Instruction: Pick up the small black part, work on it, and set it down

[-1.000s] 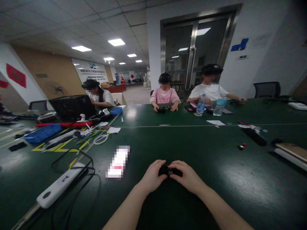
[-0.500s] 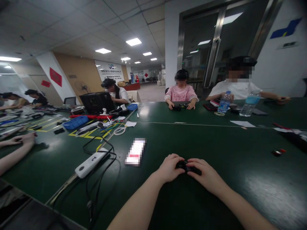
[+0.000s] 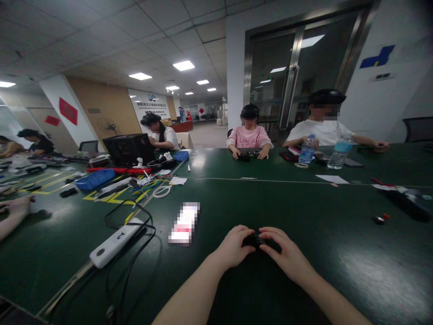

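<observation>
My left hand (image 3: 233, 247) and my right hand (image 3: 287, 257) meet low in the middle of the view, resting on the dark green table (image 3: 321, 253). Both are curled around a small black object (image 3: 256, 239), which shows only as a dark sliver between the fingertips. Most of it is hidden, so I cannot make out what it is. A blurred white and red flat item (image 3: 184, 223) lies just left of my left hand.
A white power strip (image 3: 113, 243) with black cables lies at the left. Beyond are a blue tray (image 3: 94, 178), wires, a black case (image 3: 126, 149), two water bottles (image 3: 306, 149) and a small red and black part (image 3: 379, 219). Other people sit across the table; a co-worker's hand (image 3: 15, 207) rests at far left.
The view has swung left then slightly back, bringing the co-worker's arm into sight. My hands have stayed together on the small black object.
</observation>
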Demonstrator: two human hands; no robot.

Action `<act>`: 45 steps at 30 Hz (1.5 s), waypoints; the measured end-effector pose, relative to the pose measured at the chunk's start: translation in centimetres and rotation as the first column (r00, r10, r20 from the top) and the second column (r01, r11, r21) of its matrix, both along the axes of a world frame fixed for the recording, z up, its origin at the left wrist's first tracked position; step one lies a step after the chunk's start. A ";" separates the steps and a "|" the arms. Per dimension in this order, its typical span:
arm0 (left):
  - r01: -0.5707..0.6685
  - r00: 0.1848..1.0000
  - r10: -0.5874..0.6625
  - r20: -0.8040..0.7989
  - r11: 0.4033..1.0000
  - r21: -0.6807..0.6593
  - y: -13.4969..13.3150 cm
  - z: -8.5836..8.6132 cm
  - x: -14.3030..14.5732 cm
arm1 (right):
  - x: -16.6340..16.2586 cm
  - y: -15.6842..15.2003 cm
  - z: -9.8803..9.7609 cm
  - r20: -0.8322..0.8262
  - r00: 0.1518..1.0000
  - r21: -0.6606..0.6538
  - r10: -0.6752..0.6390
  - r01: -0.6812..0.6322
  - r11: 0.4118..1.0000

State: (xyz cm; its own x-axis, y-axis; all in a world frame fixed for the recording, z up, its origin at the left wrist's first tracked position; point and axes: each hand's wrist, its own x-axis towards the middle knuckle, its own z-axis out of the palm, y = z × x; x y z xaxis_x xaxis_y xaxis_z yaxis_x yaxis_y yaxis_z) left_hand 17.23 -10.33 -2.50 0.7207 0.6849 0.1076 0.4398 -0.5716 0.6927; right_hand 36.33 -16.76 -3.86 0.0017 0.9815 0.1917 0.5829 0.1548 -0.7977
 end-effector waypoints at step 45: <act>-0.026 0.999 0.027 0.020 0.998 -0.064 0.2 -0.2 0.0 | 3.4 0.4 -0.9 -0.554 0.760 -0.119 -0.340 0.332 0.936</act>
